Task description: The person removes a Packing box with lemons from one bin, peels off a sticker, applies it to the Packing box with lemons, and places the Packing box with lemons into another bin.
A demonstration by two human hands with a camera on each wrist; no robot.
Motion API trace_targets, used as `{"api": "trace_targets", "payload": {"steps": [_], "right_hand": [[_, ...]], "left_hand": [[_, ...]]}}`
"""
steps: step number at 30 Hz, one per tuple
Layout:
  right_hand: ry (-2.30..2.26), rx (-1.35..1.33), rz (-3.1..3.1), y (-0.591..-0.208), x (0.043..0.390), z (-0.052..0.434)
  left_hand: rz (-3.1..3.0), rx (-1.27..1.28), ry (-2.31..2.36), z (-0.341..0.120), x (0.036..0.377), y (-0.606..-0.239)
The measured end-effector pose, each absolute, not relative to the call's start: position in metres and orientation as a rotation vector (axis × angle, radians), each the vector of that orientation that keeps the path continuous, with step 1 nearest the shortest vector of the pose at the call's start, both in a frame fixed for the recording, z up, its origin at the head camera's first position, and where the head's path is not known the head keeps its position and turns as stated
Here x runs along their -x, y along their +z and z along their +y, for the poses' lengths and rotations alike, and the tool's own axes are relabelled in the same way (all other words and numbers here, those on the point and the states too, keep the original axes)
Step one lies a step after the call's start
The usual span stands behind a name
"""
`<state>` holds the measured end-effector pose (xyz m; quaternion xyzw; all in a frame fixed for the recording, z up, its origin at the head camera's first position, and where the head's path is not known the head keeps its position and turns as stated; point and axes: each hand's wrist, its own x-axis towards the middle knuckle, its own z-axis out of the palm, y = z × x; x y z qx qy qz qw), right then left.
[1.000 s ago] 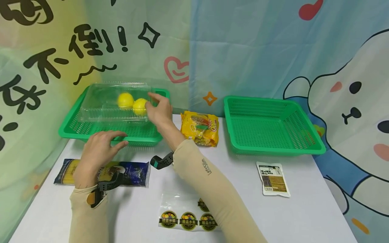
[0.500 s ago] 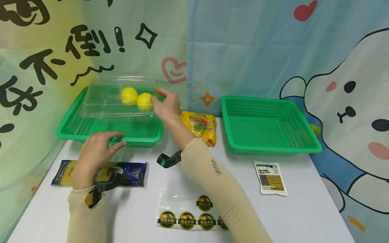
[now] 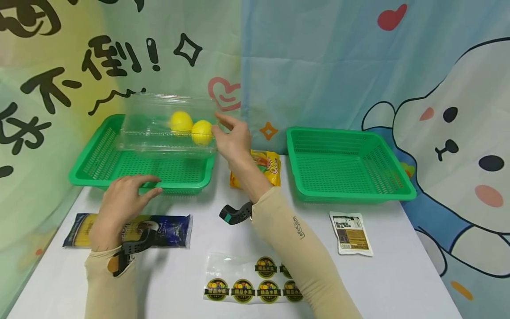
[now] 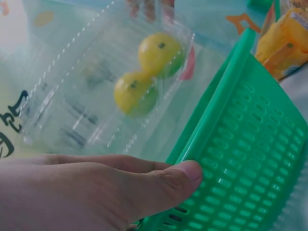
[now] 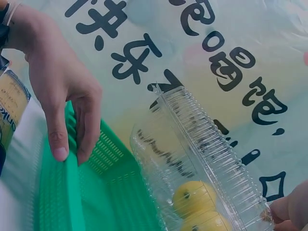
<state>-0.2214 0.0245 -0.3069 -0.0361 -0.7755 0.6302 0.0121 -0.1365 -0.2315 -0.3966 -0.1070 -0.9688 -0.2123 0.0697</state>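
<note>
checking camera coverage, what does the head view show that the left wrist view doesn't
Only the head view shows the empty second green basket, the pasta packet, the sticker sheet, the small sachet and the right hand gripping the clear box. Only the left wrist view shows the left thumb on the basket rim up close. Both show the box with two yellow fruits, the left green basket and the yellow snack bag.

An empty green plastic basket (image 3: 350, 164) sits on the white surface (image 3: 398, 283). Near it lie a yellow snack bag (image 3: 266, 166), a blue pasta packet (image 3: 167, 228), a small white packet (image 3: 350, 232) and a clear sheet of round stickers (image 3: 251, 279).
</note>
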Motion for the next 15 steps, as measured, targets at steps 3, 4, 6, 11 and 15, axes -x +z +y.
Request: {"api": "trace_targets", "payload": {"steps": [3,4,6,11,15], "right_hand": [[1.977,0.119,-2.393,-0.307,0.22,0.032],[1.984,0.121,-2.385,-0.308,0.22,0.035],[1.989,0.127,-2.374,-0.308,0.219,0.04],[1.956,0.145,-2.368,-0.308,0.215,0.055],[1.914,0.16,-2.379,-0.31,0.211,0.067]], "left_hand": [[-2.923,0.32,-0.639,-0.231,0.136,-0.396],[-2.929,0.316,-0.646,-0.231,0.136,-0.396],[-2.941,0.293,-0.676,-0.231,0.137,-0.395],[-2.904,0.177,-0.968,-0.229,0.136,-0.388],[-2.636,0.106,-1.396,-0.222,0.136,-0.382]]}}
